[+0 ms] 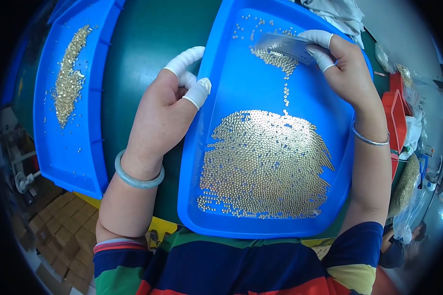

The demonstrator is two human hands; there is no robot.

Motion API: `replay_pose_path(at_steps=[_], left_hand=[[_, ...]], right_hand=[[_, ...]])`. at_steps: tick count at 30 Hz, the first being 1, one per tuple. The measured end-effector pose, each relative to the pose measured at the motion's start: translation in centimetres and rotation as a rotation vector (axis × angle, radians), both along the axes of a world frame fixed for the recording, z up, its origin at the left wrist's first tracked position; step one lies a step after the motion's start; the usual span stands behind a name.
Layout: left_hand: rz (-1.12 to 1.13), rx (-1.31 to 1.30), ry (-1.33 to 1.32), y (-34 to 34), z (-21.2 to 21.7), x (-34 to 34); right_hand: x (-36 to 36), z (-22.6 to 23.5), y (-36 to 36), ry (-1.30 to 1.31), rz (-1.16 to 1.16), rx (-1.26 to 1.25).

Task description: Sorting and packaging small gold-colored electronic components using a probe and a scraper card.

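Observation:
My right hand, with white finger cots on thumb and forefinger, pinches a clear flat plastic card over the far part of a large blue tray. A small heap of gold beads lies against the card's near edge. From there a thin line of beads runs to a wide single layer of gold ring-like beads, which covers the near half of the tray. My left hand, also in white finger cots, grips the tray's left rim between thumb and fingers.
Left of my arm stands a second blue tray with a long pile of gold pieces. Both trays rest on a green table. Red bins and plastic bags are on the right; white cloth lies behind the large tray.

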State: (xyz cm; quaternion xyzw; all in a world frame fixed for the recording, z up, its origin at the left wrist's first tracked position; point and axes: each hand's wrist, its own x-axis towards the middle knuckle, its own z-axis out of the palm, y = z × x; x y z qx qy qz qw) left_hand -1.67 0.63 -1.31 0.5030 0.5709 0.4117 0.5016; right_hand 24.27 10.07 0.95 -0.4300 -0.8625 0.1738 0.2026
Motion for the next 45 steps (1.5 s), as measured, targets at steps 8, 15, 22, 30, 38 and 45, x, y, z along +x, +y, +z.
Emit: replay_pose_path(at_steps=[8,15,22,30,38,45], left_hand=[[0.004,0.021,-0.002,0.0,-0.3,0.0],[0.002,0.022,-0.006,0.1,-0.3,0.2],[0.003,0.010,0.021,0.3,0.1,0.4],[0.024,0.007,-0.025,0.4,-0.1,0.5],[0.001,0.019,-0.044,0.6,-0.1,0.5],[-0.001,0.015,-0.057,0.6,-0.2,0.4]], right_hand=[[0.1,0.7,-2.3,-0.022,0.031,-0.070],[0.4,1.0,-3.6,-0.025,0.076,-0.106],[0.7,1.0,-4.2,-0.018,0.085,-0.153],[0.9,1.0,-4.3,0.023,0.134,-0.145],[1.8,0.7,-3.9,0.027,0.061,-0.107],[2.0,-0.2,-3.7,0.163,0.031,-0.082]])
